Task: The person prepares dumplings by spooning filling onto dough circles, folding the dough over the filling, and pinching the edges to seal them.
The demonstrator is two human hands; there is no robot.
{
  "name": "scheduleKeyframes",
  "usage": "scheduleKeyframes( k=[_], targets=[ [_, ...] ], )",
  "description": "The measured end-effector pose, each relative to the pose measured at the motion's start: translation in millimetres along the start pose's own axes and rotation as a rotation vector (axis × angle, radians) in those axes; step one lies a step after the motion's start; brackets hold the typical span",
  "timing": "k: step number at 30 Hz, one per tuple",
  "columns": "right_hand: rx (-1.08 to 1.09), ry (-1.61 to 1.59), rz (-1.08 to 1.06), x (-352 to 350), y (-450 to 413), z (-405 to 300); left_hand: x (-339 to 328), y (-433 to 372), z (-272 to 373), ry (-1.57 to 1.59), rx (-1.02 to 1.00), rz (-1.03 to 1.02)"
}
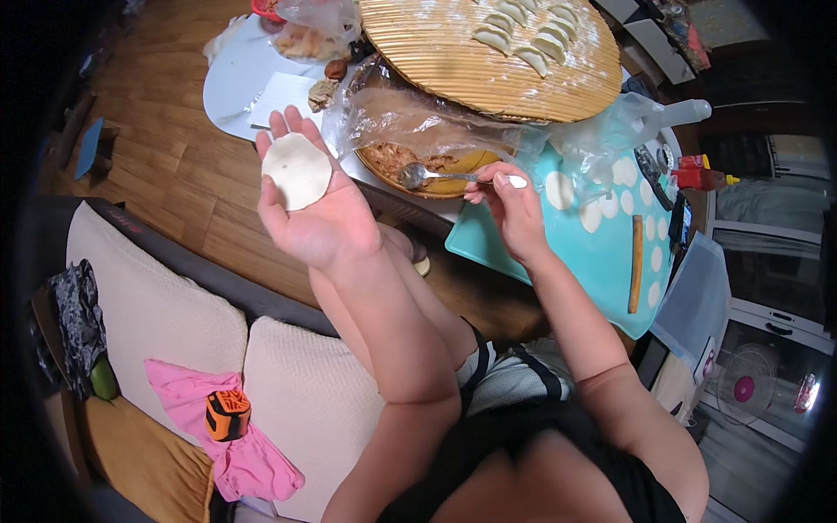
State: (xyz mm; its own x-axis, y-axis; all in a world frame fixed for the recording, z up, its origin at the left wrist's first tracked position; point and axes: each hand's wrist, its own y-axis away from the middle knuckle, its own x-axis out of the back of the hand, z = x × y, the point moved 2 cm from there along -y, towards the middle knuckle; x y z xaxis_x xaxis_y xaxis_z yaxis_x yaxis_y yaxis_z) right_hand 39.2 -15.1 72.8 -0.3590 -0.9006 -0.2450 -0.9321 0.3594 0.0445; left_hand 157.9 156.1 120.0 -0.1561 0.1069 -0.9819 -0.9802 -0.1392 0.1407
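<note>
A round white dumpling wrapper [297,171] lies across the fingers and palm of my left hand [320,202], with the thumb resting at its edge. My right hand [513,212] grips a metal spoon [451,175] by its handle. The spoon's bowl dips into minced filling [386,160] in a wide basin [480,160], partly covered by a clear plastic bag [418,118]. Behind the basin, a round slatted tray [431,59] dusted with flour carries several folded dumplings [549,44].
On the teal mat [562,242] at the right lie several flat wrappers [559,190] and a wooden rolling pin [635,265]. Red-labelled bottles [700,178] stand beyond it. To the left are a white table end [229,85] and a sofa cushion [157,274]. A fan [745,386] stands at right.
</note>
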Motion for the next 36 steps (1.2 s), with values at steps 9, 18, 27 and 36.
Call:
scheduleKeyframes(
  k=[9, 18, 27, 36],
  targets=[
    [0.045, 0.060, 0.040, 13.1, -4.1, -7.7, 2.0, 0.4, 1.4, 0.013, 0.027, -0.050],
    [0.210, 0.412, 0.034, 22.1, 10.5, -35.2, 2.6, 7.0, 2.2, 0.203, 0.131, -0.097],
    [0.419, 0.714, -0.126, 8.2, 2.3, -12.6, 0.5, 9.1, -3.9, 0.262, 0.179, -0.125],
    [0.392, 0.756, -0.021, -5.5, 7.8, -13.0, -0.5, 11.2, -5.7, 0.314, 0.213, -0.138]
  ],
)
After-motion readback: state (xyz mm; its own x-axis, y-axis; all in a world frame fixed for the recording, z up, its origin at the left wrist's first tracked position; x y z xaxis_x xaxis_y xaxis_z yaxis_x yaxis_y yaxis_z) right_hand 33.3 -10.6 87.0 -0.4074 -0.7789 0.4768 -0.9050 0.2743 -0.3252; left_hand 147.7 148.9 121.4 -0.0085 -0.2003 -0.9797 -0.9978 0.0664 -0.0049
